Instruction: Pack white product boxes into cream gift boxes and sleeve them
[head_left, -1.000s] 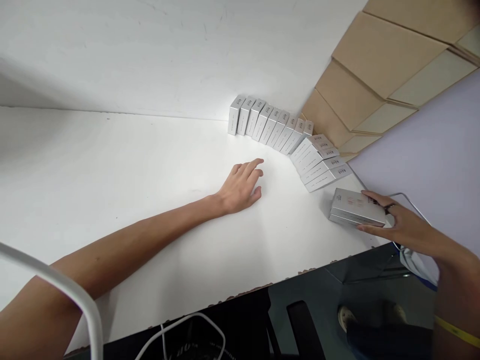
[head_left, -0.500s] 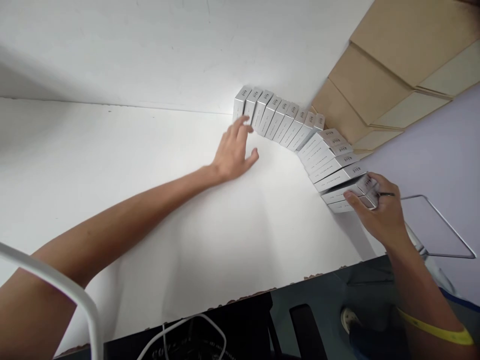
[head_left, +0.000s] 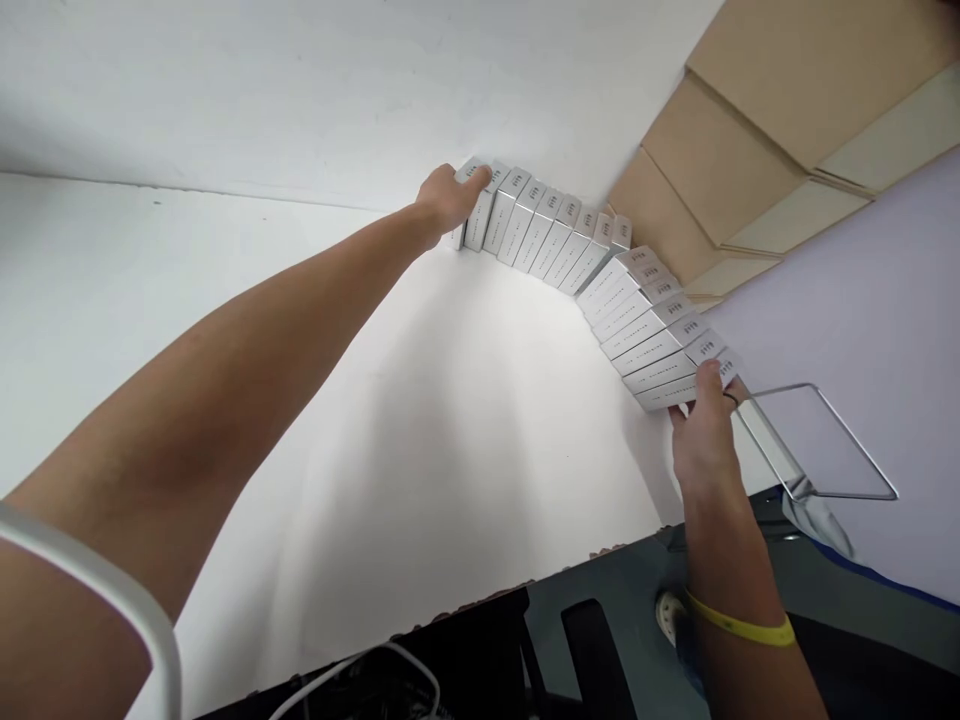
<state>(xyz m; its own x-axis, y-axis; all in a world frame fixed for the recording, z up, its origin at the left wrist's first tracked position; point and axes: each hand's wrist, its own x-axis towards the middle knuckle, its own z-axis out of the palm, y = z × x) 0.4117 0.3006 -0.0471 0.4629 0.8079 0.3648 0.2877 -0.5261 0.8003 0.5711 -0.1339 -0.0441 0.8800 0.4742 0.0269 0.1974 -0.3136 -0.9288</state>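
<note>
Several small white boxes stand upright side by side in a curved row on the white table, with small dark print on their tops and sides. My left hand is at the row's far left end, its thumb over the top of the end box; its other fingers are largely hidden. At the near right end, my right hand has its thumb on the top edge of the last box. Some of its fingers go around the box's outer side, and a dark ring shows on one.
The white table meets a white wall behind the row. Tan cardboard cartons stand at the back right. A bent metal wire frame juts out beside my right hand. A white tube crosses the lower left.
My left hand has moved up and left from in front of the row onto its left end box. My right hand has shifted around the right end; the tilted box there now sits against the others.
</note>
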